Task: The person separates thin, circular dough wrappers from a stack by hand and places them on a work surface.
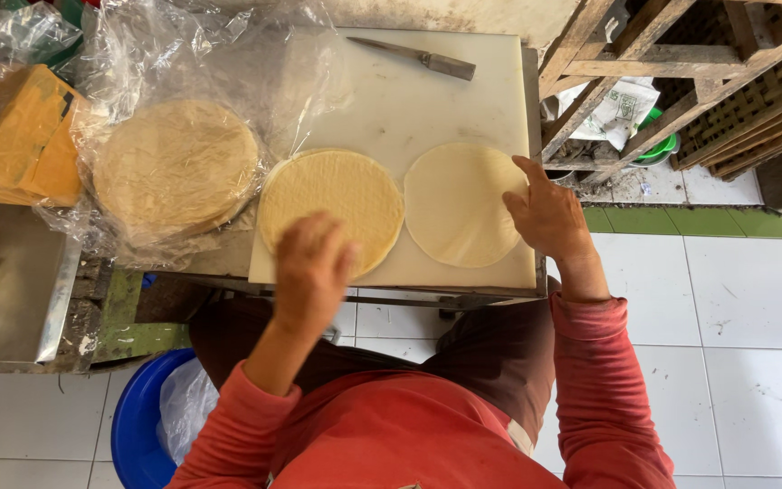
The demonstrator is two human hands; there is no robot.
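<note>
Two round flatbreads, yellow one [330,206] and paler one [460,205], lie mid-frame on the white cutting board [409,100]; your left hand [312,269] hovers loosely curled over the first, right hand [549,215] spread open touching the second's edge.

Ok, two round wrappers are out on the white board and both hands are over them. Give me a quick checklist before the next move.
1. Right-hand wrapper lies flat on the cutting board: ok.
2. Right hand rests its fingers on that wrapper's right edge: ok.
3. Left hand is over the near edge of the yellower wrapper; whether it has a grip on it: cannot tell.
4. The two wrappers lie side by side, edges close; touching or not: cannot tell.
5. Knife lies at the board's far edge, away from both hands: ok.
6. Wrapper stack sits in its plastic bag, left of the board: ok.
</note>
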